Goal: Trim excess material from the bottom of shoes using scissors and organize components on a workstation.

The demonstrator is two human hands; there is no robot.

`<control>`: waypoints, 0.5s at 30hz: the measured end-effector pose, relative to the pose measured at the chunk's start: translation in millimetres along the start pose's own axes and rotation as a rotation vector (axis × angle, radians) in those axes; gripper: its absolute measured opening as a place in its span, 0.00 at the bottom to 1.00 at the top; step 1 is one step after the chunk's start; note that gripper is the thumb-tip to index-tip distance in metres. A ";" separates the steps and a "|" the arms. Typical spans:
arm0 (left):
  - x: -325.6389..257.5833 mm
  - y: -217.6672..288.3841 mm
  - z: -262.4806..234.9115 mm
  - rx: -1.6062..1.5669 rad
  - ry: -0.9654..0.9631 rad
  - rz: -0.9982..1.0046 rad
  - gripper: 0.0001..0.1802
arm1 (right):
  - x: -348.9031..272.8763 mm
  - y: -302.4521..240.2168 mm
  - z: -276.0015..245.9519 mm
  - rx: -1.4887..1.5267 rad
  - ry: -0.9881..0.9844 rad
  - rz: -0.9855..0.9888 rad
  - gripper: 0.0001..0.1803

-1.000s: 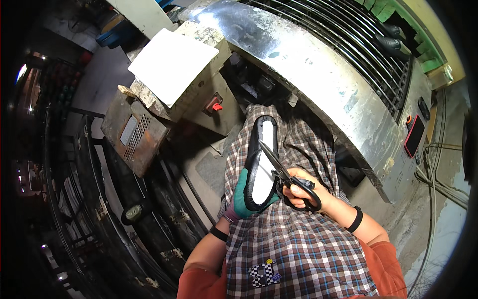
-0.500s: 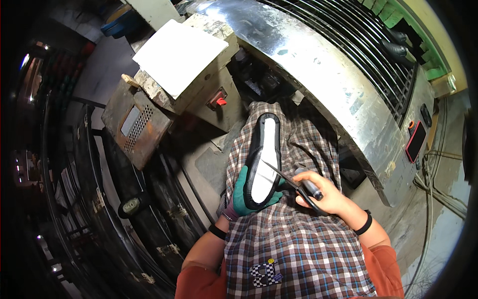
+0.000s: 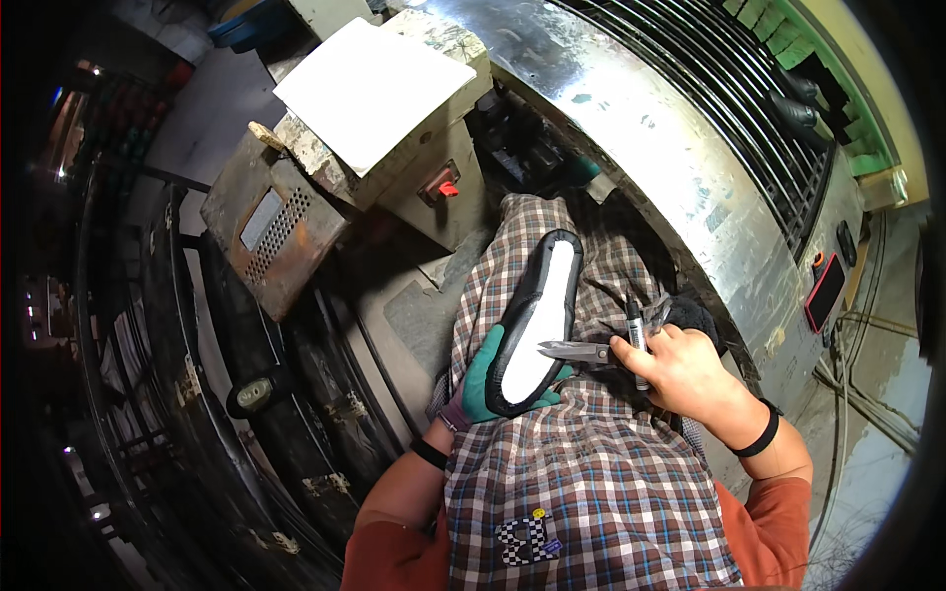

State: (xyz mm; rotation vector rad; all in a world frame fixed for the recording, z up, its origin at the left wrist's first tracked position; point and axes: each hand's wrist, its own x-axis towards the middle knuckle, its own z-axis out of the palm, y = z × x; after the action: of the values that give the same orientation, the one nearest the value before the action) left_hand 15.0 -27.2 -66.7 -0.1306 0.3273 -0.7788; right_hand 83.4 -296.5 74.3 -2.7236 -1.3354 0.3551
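My left hand (image 3: 480, 384), in a green glove, grips the lower end of a black shoe upper (image 3: 522, 307) from the left and beneath. Its underside faces up, showing a long white insole board (image 3: 545, 335) framed by black edging. My bare right hand (image 3: 688, 372) is closed on dark-bladed scissors (image 3: 581, 352). Their tips point left and overlap the white board; whether they touch it I cannot tell. A grey and black marker pen (image 3: 636, 330) stands out between the same hand's fingers. The scissors' handles are mostly hidden by the hand.
A plaid apron (image 3: 581, 473) covers my lap. Ahead stands a metal box with a white sheet (image 3: 370, 94) on top and a red switch (image 3: 447, 188). A metal bench (image 3: 641, 128) with bars runs along the right, with a phone (image 3: 824, 293) at its edge. Black racks (image 3: 246, 335) stand left.
My right hand has moved right and turned, so the scissors now lie nearly level and the marker more upright. The shoe upper has shifted slightly right, its top leaning further right.
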 end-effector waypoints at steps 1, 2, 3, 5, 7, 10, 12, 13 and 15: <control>0.0 0.5 0.8 0.077 0.007 0.004 0.40 | 1.1 0.5 -2.5 -0.032 -0.009 -0.015 0.32; -0.1 1.0 1.5 0.075 0.007 0.006 0.40 | 2.2 1.2 -4.3 -0.031 -0.010 -0.018 0.32; 0.1 1.2 2.2 0.061 -0.022 -0.001 0.39 | 2.7 1.9 -6.2 -0.042 -0.022 -0.030 0.31; 1.1 1.3 2.9 0.046 -0.053 -0.008 0.38 | 3.9 3.0 -10.4 -0.053 -0.035 -0.041 0.31; 1.3 1.3 3.3 -0.040 -0.072 -0.018 0.38 | 5.9 3.0 -14.6 -0.072 -0.053 -0.052 0.31; 1.5 2.8 3.4 -0.002 -0.066 -0.018 0.37 | 7.4 4.6 -16.5 -0.076 -0.053 -0.070 0.31; 1.8 3.7 5.0 0.038 -0.057 -0.019 0.36 | 8.7 4.6 -18.7 -0.085 -0.058 -0.081 0.30; 1.8 4.1 5.9 0.078 -0.048 -0.019 0.36 | 9.7 4.7 -19.1 -0.095 -0.063 -0.093 0.29; 0.6 5.2 8.6 0.114 0.009 -0.029 0.35 | 12.9 6.6 -18.5 -0.119 -0.050 -0.129 0.30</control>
State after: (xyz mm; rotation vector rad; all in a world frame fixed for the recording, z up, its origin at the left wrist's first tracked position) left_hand 21.8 -24.0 -60.0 -0.0246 0.2898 -0.8250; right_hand 100.7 -289.9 88.8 -2.7201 -1.5851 0.3459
